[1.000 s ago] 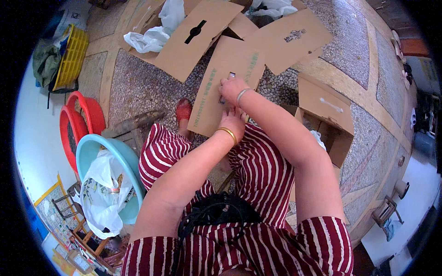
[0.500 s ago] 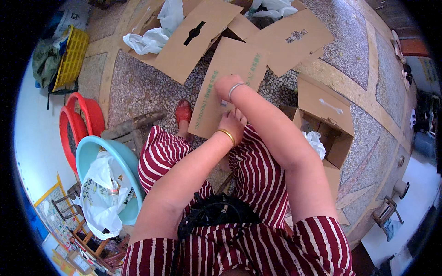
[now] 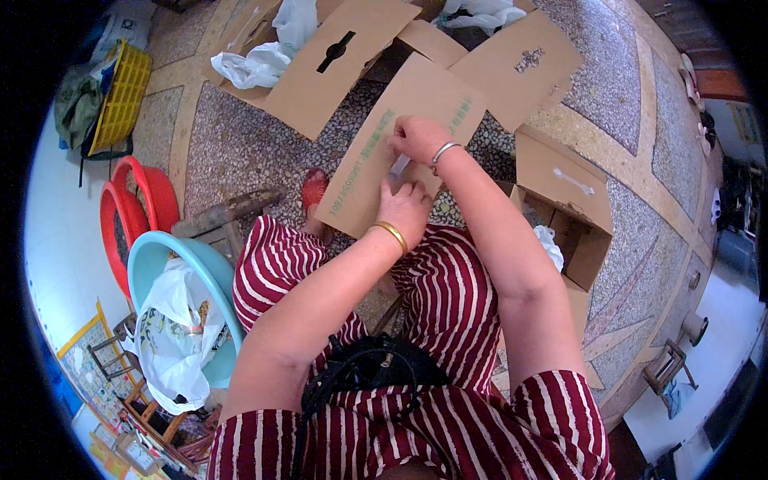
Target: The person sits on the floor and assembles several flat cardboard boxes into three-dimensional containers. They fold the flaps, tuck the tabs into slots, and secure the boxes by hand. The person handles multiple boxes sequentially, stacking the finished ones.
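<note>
A flat brown cardboard panel (image 3: 364, 168) with green print lies slanted in front of my knees. Over it, my right hand (image 3: 422, 141), with a silver bangle at the wrist, is closed in a pinch. A small clear plastic strip (image 3: 399, 166) shows between my two hands; whether it is tape or a little bag I cannot tell. My left hand (image 3: 406, 211), with a gold bangle, is closed at the strip's lower end, its bent fingers resting over the cardboard. The fingertips of both hands are partly hidden.
Opened cartons with white plastic bags (image 3: 254, 66) stand ahead, and another open carton (image 3: 564, 216) stands at the right. At the left are a light-blue basin (image 3: 226, 288) with a plastic bag inside, red basins (image 3: 164, 200), a yellow crate (image 3: 122, 96) and a wooden stool (image 3: 228, 214).
The cardboard panel has shifted slightly up and tilted further right. My right hand has moved a little upward and away from my left, so more of the clear strip shows between them.
</note>
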Action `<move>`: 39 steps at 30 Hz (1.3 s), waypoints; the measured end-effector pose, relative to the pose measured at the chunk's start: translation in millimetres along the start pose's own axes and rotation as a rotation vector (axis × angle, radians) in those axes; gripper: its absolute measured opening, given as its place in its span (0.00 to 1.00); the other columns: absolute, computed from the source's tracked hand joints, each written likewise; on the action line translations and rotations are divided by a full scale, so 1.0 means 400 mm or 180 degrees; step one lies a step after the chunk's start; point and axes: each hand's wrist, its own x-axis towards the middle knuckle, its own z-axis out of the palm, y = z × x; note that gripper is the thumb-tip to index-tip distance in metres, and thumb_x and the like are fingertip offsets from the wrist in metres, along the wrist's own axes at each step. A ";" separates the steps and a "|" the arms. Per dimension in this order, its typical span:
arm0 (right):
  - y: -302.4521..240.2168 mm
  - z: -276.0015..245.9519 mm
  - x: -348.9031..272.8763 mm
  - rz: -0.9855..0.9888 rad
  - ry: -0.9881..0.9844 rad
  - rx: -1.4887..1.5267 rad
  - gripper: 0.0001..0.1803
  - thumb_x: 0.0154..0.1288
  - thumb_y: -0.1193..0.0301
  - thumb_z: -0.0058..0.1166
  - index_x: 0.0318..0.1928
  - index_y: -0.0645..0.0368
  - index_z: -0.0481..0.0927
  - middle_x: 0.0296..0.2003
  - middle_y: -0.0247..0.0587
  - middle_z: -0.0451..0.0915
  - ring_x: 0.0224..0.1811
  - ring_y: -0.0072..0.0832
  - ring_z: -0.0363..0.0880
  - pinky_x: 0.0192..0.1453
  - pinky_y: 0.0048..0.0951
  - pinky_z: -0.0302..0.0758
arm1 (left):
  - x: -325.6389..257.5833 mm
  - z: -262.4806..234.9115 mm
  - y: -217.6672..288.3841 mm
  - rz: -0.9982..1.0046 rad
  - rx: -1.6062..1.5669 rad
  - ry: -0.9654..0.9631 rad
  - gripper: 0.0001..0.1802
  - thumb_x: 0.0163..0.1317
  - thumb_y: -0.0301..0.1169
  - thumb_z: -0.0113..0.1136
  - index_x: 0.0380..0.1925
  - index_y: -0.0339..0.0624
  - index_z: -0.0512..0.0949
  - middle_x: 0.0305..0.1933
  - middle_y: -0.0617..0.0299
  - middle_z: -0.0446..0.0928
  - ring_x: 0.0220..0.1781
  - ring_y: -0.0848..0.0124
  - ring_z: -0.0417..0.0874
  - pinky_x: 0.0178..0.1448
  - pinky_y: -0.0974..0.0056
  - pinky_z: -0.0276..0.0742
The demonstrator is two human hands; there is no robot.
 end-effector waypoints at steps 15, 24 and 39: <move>0.029 0.098 0.047 -0.0453 0.0509 0.0068 0.13 0.54 0.61 0.53 0.33 0.58 0.79 0.30 0.47 0.80 0.33 0.41 0.79 0.41 0.38 0.75 | -0.011 -0.030 -0.060 -0.0586 0.0019 -0.0838 0.24 0.55 0.40 0.54 0.54 0.54 0.71 0.60 0.55 0.65 0.60 0.61 0.67 0.64 0.37 0.52; 0.015 0.026 0.008 -0.0008 0.0514 0.0324 0.13 0.56 0.62 0.50 0.37 0.56 0.80 0.34 0.49 0.80 0.37 0.46 0.78 0.45 0.40 0.74 | -0.034 -0.081 -0.041 -0.0272 -0.0395 -0.0643 0.18 0.61 0.32 0.41 0.49 0.48 0.74 0.55 0.55 0.70 0.59 0.61 0.69 0.63 0.36 0.53; 0.072 0.070 0.036 -0.0226 0.0322 0.0614 0.15 0.56 0.62 0.53 0.38 0.59 0.79 0.33 0.46 0.81 0.33 0.37 0.79 0.42 0.34 0.74 | -0.045 -0.092 -0.041 -0.0118 -0.0342 -0.0967 0.17 0.60 0.32 0.42 0.48 0.49 0.75 0.53 0.55 0.73 0.56 0.61 0.73 0.61 0.39 0.56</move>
